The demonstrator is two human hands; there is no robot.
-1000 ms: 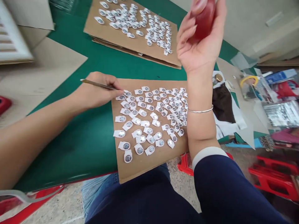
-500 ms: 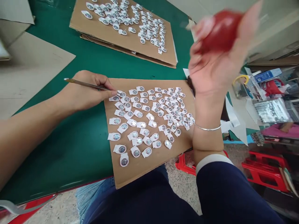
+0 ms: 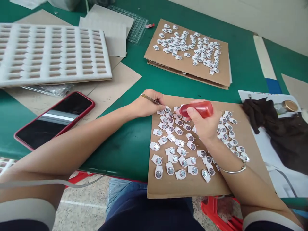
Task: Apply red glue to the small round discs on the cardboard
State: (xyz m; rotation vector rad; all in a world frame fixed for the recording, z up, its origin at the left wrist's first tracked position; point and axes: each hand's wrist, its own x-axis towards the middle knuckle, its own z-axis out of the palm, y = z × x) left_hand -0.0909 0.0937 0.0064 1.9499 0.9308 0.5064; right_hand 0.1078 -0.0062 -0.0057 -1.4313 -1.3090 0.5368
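My left hand is closed around metal tweezers, their tip down among small round pieces near the upper left corner of a cardboard sheet. Wrapped in my right hand is a red squeeze bottle, tilted with its nozzle pointing left, close to the tweezers' tip. Whether the nozzle touches a piece I cannot tell. Many silvery round pieces on white paper tabs lie spread over the sheet. My right hand and forearm hide some of them.
A second cardboard stack bears more such pieces at the back. To the left lie a red-cased phone and a white slotted foam tray. On the right are a dark cloth and a small jar.
My right hand has come down and left with the red bottle, from raised at the right to over the sheet. The view has swung left. My left hand stays at the sheet's corner.
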